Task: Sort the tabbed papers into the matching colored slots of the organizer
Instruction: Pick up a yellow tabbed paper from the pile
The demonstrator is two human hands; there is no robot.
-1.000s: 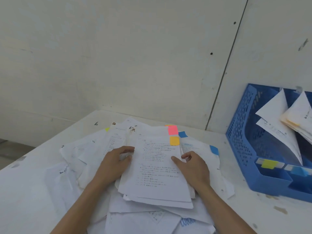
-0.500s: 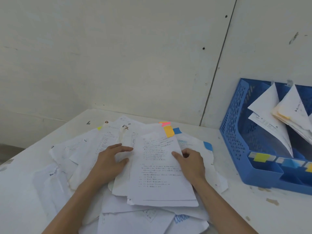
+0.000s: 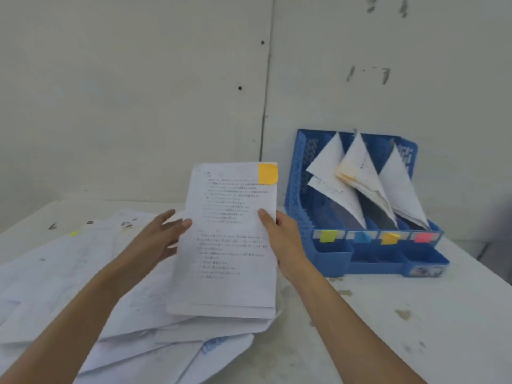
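My right hand [image 3: 279, 239] grips the right edge of a thin stack of printed papers [image 3: 230, 245] with an orange tab [image 3: 267, 174] at its top right corner, lifted upright above the pile. My left hand [image 3: 159, 239] is beside the stack's left edge with fingers spread, its thumb touching the paper. A loose pile of white papers [image 3: 91, 286] covers the table on the left. The blue organizer [image 3: 332, 259] stands at the right with slot labels green [image 3: 328, 236], blue [image 3: 361, 237], orange [image 3: 389, 238] and pink [image 3: 423, 237]; folded papers [image 3: 360, 178] lean in its slots.
A white table [image 3: 401, 328] with scuff marks carries everything. A pale wall [image 3: 138, 92] rises close behind the pile and the organizer. A yellow-green tab [image 3: 73, 233] shows on a sheet at the pile's far left.
The orange-tabbed stack has been lifted off the pile and tilted upright, moving right toward the organizer. My left hand has opened off the pile. The view has swung right, showing the whole organizer.
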